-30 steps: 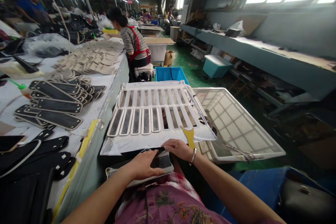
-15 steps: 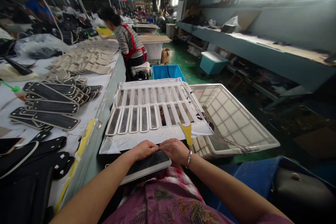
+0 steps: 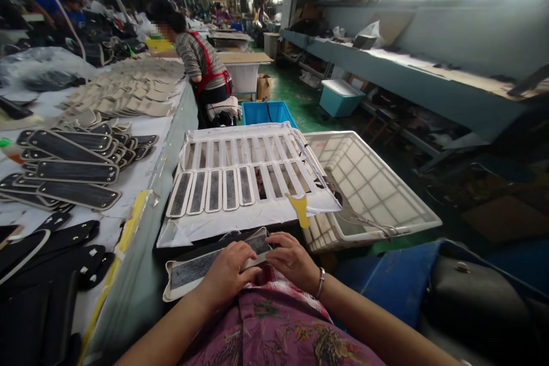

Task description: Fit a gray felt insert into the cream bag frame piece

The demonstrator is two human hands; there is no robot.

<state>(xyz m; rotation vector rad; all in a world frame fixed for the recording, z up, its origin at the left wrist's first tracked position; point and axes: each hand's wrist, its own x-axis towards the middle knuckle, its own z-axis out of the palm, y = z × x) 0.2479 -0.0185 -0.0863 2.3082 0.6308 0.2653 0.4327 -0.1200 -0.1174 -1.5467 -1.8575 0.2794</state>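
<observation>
Across the lap lies a grey strip [image 3: 191, 273] — left hand [image 3: 227, 274] and right hand [image 3: 292, 260], grips closed on its right end.

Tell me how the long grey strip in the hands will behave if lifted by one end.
The strip, gripped by the left hand and touched by the right hand, looks thin and flat, so it is probably light. It juts out beyond the left hand without visible droop, so it is likely fairly stiff, though it may flex. Being flat, it should not roll.
</observation>
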